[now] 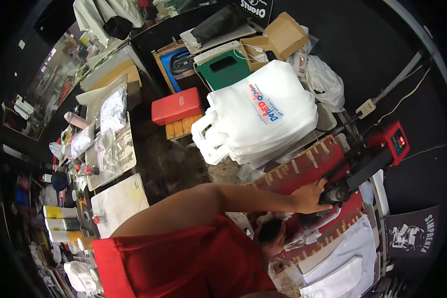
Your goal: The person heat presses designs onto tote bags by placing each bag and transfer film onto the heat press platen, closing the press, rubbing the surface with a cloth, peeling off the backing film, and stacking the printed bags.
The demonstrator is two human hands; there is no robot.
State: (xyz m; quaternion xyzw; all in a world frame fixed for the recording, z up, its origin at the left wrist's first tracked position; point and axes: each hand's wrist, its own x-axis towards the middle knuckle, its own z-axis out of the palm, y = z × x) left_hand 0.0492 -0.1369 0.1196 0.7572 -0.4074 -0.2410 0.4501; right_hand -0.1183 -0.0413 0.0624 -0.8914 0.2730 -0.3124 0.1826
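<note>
My left hand [308, 198] reaches across and has its fingers round the black handle [336, 193] of a heat press. The red control box [397, 143] of the press, with a lit display, is at the right. What looks like part of my right hand [277, 247] is low by the near side of the press, in shadow, its fingers hidden. Close to it, crumpled white material [299, 240] lies on the red press table [283, 181]. Beyond my left arm is a stack of white printed bags [263, 109] with handles.
White cloth pieces [345, 270] lie at the lower right. A red case [177, 106] rests on a wooden stool [183, 128]. An open cardboard box [286, 36] stands behind the bags. A power outlet [366, 108] with cables hangs at right. Cluttered shelves fill the left side.
</note>
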